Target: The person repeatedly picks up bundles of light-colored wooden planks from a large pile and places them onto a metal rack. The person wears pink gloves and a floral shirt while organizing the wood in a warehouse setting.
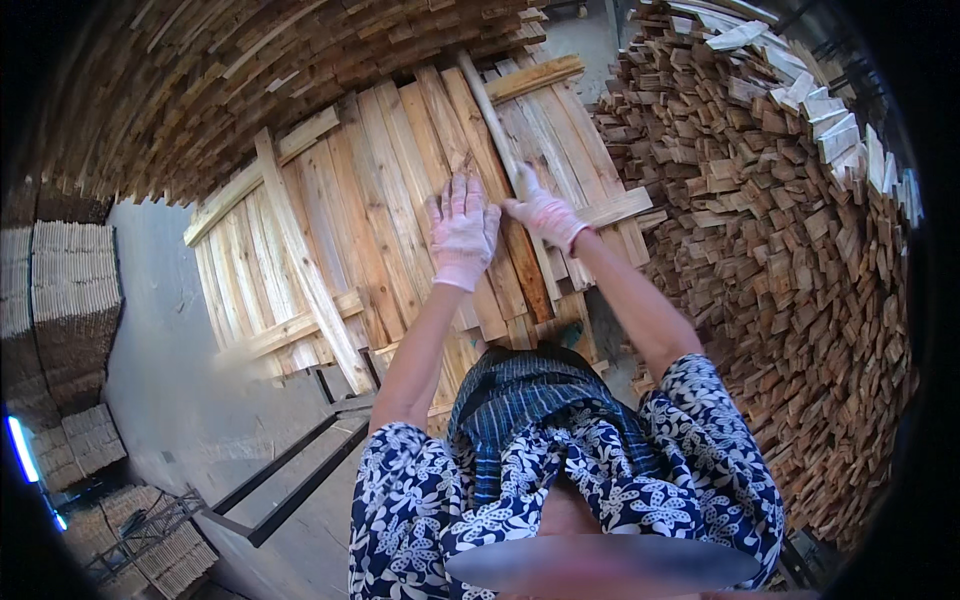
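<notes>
Both my hands wear pale gloves with pinkish patches. My left hand (463, 230) lies flat with its fingers stretched out on a row of light wooden planks (385, 200). Just to its right, my right hand (545, 212) is closed over a long, narrow greyish wooden strip (485, 105), the thumb toward the left. This strip runs lengthwise over the planks, between the row under my left hand and more boards (545, 125) on the right. A darker-edged plank (522, 262) lies between my hands and reaches toward me.
Crosswise battens (535, 78) lie under the planks. A loose slat (300, 245) slants across the left side. Tall stacks of wood rise at the far side (250, 80) and right (760, 260). A black metal frame (290, 480) stands at the lower left, with bundled stacks (75, 280) beyond.
</notes>
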`<state>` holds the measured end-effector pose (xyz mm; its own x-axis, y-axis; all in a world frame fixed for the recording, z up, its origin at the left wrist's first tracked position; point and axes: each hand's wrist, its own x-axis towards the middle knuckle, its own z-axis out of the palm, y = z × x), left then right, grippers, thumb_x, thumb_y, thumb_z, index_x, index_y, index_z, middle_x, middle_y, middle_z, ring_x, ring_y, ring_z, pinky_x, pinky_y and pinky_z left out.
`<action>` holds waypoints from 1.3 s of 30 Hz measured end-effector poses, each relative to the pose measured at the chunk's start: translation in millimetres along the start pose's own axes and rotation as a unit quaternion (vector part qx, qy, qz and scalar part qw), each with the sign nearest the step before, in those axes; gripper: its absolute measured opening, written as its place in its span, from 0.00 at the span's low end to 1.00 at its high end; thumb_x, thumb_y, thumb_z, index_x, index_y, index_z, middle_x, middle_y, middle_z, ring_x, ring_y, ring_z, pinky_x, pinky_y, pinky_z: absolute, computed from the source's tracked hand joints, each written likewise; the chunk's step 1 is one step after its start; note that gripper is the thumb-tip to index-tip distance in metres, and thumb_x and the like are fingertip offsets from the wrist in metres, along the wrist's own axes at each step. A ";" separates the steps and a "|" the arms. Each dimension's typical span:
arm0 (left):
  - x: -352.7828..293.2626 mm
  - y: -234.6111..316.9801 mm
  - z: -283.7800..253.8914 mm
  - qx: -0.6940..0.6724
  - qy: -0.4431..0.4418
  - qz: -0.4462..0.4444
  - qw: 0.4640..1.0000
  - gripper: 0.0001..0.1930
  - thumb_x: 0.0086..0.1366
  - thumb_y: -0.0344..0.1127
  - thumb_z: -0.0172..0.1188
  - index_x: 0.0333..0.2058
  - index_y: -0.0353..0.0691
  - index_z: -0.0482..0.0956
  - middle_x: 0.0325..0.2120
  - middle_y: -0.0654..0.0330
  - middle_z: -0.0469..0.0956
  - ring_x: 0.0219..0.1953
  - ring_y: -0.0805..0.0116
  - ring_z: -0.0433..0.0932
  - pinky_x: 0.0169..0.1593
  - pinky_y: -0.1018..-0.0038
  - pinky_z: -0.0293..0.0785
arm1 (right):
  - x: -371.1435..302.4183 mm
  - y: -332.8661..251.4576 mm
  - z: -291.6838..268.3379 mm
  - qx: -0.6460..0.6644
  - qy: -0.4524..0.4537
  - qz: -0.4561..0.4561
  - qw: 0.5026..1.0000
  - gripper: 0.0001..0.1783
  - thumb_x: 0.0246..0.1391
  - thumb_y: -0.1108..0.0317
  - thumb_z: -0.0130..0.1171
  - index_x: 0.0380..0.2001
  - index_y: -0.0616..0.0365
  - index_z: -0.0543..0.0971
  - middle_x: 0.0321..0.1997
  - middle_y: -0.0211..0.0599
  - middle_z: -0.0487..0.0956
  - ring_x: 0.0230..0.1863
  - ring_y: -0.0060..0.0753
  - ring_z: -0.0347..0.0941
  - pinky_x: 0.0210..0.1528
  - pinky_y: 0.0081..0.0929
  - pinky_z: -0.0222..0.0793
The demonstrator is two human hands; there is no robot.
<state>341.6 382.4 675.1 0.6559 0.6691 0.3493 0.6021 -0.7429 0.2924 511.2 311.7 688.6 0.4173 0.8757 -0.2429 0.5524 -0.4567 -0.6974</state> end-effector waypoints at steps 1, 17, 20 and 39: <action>-0.5 1.1 -6.1 -0.002 -0.005 0.001 1.000 0.33 0.71 0.53 0.52 0.68 0.39 0.64 0.69 0.47 0.62 0.72 0.49 0.58 0.72 0.46 0.50 | 0.8 -10.7 -2.6 0.026 -0.028 0.027 0.999 0.52 0.58 0.53 0.63 0.76 0.54 0.46 0.67 0.62 0.69 0.69 0.55 0.67 0.70 0.37 0.60; -2.2 13.4 -19.7 0.084 -0.119 0.034 0.989 0.38 0.70 0.61 0.48 0.70 0.40 0.61 0.73 0.49 0.56 0.76 0.49 0.49 0.73 0.41 0.41 | 27.2 7.3 34.1 0.013 0.184 -0.052 0.981 0.13 0.61 0.65 0.51 0.45 0.61 0.73 0.42 0.62 0.79 0.43 0.64 0.78 0.47 0.51 0.75; -13.3 -6.0 -4.7 0.140 -0.103 0.014 0.985 0.37 0.73 0.61 0.43 0.71 0.41 0.61 0.74 0.49 0.54 0.76 0.50 0.48 0.73 0.42 0.43 | 38.9 3.0 52.5 0.011 0.169 -0.062 0.984 0.26 0.59 0.65 0.54 0.60 0.60 0.70 0.54 0.59 0.77 0.57 0.61 0.74 0.61 0.48 0.70; 274.7 358.9 -85.7 -0.564 -0.057 0.272 0.777 0.29 0.70 0.44 0.57 0.61 0.28 0.70 0.55 0.45 0.75 0.55 0.57 0.76 0.61 0.65 0.71 | -296.8 21.1 -514.2 -0.639 0.477 0.228 0.559 0.47 0.52 0.45 0.67 0.73 0.29 0.59 0.69 0.48 0.63 0.72 0.62 0.55 0.69 0.58 0.55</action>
<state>698.9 298.0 952.4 0.7483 0.1990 0.6328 -0.5196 -0.4172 0.7456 770.1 -38.5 1092.7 0.5841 0.4187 0.6953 0.0424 -0.8712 0.4890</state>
